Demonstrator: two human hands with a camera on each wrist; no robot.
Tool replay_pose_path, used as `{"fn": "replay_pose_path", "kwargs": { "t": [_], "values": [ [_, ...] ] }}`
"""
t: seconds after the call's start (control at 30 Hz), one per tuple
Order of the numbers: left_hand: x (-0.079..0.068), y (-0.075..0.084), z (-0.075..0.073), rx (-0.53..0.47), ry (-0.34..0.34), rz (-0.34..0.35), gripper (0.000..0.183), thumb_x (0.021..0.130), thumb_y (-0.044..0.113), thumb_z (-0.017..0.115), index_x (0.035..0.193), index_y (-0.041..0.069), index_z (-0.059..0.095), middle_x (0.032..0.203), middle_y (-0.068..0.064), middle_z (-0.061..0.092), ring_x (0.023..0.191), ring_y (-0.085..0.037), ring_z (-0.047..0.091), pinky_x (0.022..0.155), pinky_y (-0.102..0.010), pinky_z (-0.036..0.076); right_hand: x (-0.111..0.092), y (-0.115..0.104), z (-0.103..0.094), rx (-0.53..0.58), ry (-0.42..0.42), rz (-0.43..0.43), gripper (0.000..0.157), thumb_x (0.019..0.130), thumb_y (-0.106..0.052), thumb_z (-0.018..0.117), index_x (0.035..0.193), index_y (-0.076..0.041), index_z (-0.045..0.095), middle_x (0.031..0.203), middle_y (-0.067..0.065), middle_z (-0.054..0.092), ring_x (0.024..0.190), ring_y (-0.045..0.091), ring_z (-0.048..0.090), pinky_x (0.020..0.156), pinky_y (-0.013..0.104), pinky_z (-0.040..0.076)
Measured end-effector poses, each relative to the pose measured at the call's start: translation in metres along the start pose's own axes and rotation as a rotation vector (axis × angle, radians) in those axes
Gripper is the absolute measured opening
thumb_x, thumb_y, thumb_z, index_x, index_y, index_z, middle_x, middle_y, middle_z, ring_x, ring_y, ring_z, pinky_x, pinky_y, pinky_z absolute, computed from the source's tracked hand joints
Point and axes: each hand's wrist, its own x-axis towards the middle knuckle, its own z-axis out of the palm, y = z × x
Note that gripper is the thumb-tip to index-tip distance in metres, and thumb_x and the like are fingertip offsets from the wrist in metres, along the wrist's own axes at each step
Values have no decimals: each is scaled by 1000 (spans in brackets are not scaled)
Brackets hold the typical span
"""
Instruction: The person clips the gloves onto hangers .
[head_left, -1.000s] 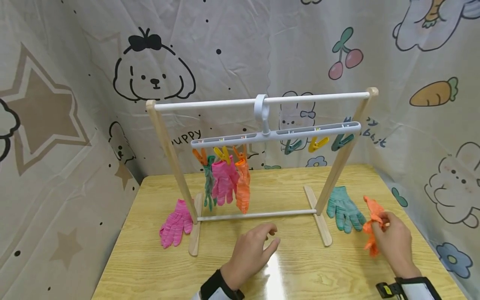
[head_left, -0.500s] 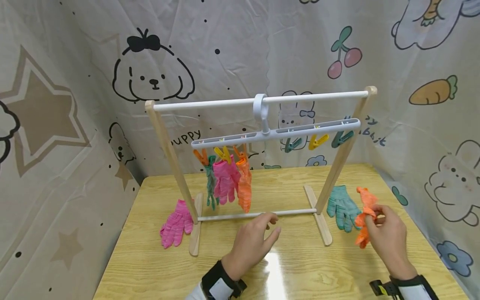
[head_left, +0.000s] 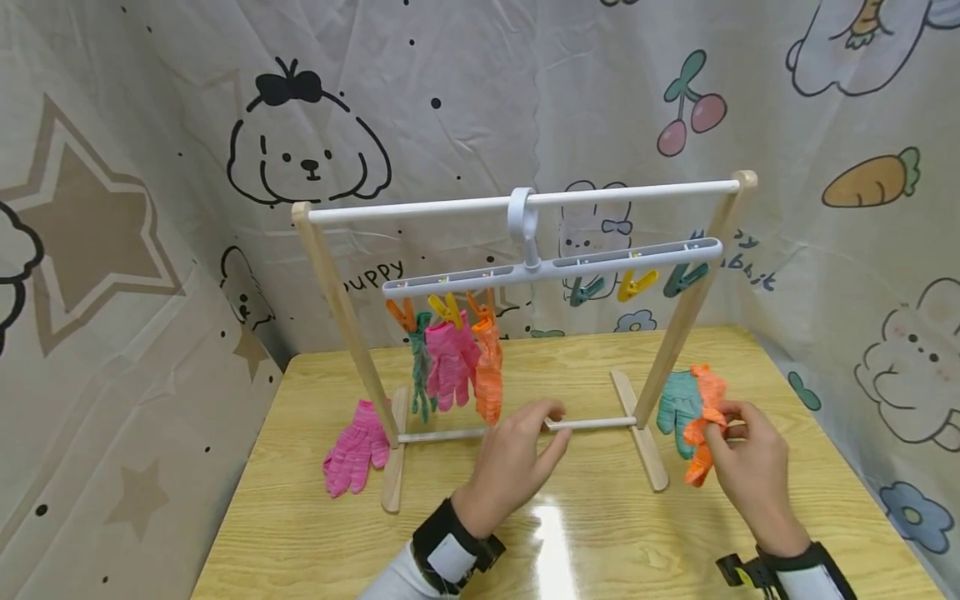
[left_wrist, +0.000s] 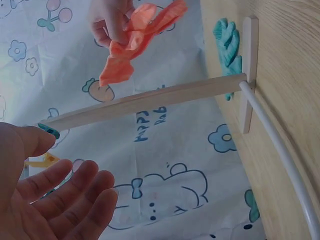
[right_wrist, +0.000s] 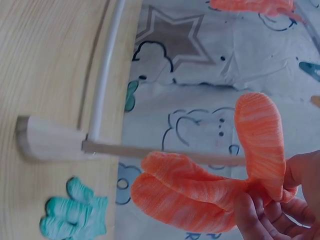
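Observation:
My right hand (head_left: 753,471) pinches an orange glove (head_left: 705,396) above the table, in front of a teal glove (head_left: 676,404) that lies there. Bunched at the grip, the orange glove (right_wrist: 200,195) spreads its fingers in the right wrist view. My left hand (head_left: 506,467) hovers before the rack's lower bar, fingers loosely bent and holding nothing. A grey clip hanger (head_left: 577,267) hangs from the rack. On its left side, clips hold a green glove (head_left: 421,375), a pink glove (head_left: 450,362) and an orange glove (head_left: 489,375).
On the hanger's right side are two teal clips and a yellow clip (head_left: 637,285), holding nothing. Another pink glove (head_left: 354,450) lies by the rack's left foot (head_left: 392,475). The right wooden post (head_left: 686,325) stands between my hands. A printed curtain (head_left: 465,108) surrounds the table.
My right hand has carried the orange glove leftward, so that it now overlaps the teal glove from the head view. My left hand has moved slightly forward and to the right.

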Motion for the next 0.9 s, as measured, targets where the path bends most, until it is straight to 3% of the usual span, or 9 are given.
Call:
{"fn": "replay_pose_path", "kwargs": {
  "t": [0.17,0.5,0.73,0.9],
  "values": [
    [7,3,-4,3,21,11,21,97,27,69,113,13,68,105,0,75,83,-13,69,62,-15,48,-1,-11,4,60,23,-63,18,83,5,66,101,6,67,87,18,68,65,-18,47,53,4,42],
    [23,10,-14,17,74,48,23,97,27,68,114,12,68,107,-1,75,84,-12,70,62,-16,49,-4,-28,11,112,-4,-91,18,83,7,66,101,3,67,86,16,69,66,-16,51,57,3,44],
    [35,15,-20,15,76,22,32,98,28,66,126,11,66,119,-4,74,92,-15,73,60,-18,51,-4,-39,24,162,-33,-123,18,83,10,66,100,4,66,85,15,69,67,-12,53,57,5,46],
    [42,16,-23,17,95,2,42,97,27,67,135,10,61,122,-7,74,90,-18,74,52,-16,45,-5,-50,34,213,-77,-116,18,84,9,66,101,4,66,85,15,69,66,-9,55,56,8,47]
  ]
}}
